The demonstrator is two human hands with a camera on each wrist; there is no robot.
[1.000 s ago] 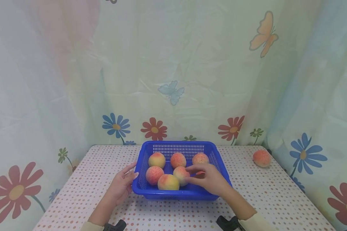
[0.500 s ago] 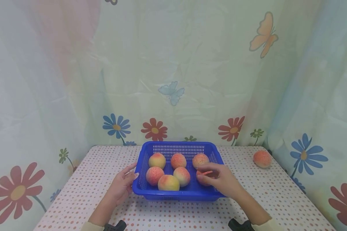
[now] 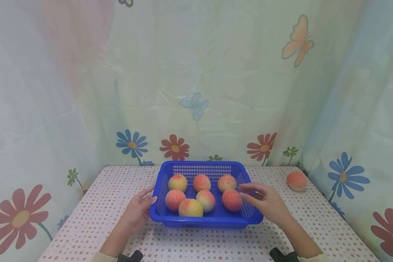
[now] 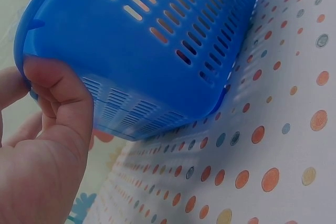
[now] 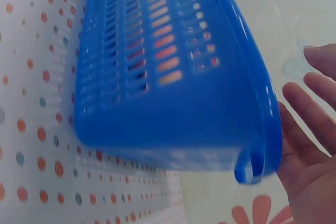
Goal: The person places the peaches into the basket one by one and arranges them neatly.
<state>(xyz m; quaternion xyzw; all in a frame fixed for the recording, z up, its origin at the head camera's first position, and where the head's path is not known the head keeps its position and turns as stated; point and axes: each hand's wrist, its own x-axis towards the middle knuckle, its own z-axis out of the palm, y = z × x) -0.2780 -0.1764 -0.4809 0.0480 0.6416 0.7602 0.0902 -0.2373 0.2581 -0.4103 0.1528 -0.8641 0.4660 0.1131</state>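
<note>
In the head view a blue slotted plastic basket [image 3: 213,220] stands on the table with several peaches in it. My left hand [image 3: 138,209] grips the basket's left rim; in the left wrist view its thumb [image 4: 60,85] presses the outer side by the corner. Over the right rim is my right hand [image 3: 269,203], fingers spread and holding nothing. Its fingertips are beside a red speckled peach [image 3: 231,200], the nearest one. A yellow-pink peach [image 3: 191,207] lies at the basket's front. From the right wrist view, the right hand [image 5: 312,129] shows relaxed fingers beyond the rim.
One more peach [image 3: 296,181] lies on the table at the far right, near the curtain. The dotted tablecloth [image 3: 190,247] spreads around the basket. A flowered curtain [image 3: 196,72] closes off the back and both sides.
My right hand has moved right, from beside the middle peach, past the red speckled peach, to the basket's right rim. That peach is now uncovered. The left hand has stayed in place.
</note>
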